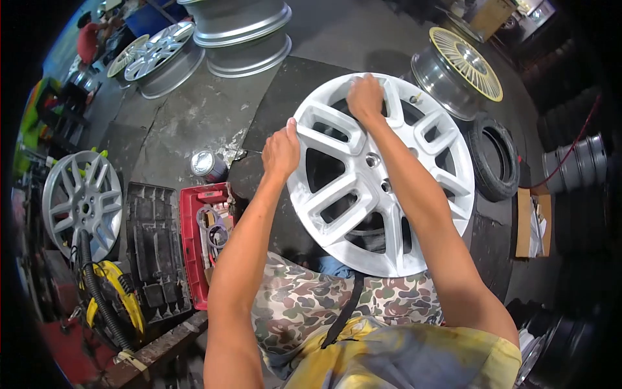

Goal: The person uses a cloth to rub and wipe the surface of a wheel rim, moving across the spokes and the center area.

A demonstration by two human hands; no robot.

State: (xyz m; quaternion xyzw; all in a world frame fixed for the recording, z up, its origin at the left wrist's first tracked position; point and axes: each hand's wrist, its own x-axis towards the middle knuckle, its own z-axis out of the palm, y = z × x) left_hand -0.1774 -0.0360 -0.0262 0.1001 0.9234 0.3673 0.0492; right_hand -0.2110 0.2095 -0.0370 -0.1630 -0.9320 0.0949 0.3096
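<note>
A whitish, dull-surfaced alloy wheel with paired spokes lies tilted in front of me, its near edge close to my camouflage-patterned lap. My left hand is closed around the wheel's left edge, the thumb on the outer lip. Up at the far part of the wheel, my right hand is curled against the face beside a spoke. Its fingers are bent down and partly hidden, so whatever they hold cannot be made out. A valve stem shows on the wheel's upper right.
At left are an open red toolbox, a can and a grey wheel beside a black hose. More wheels stand ahead. A yellow-faced wheel, tyre and cardboard box are at right. Another person sits far left.
</note>
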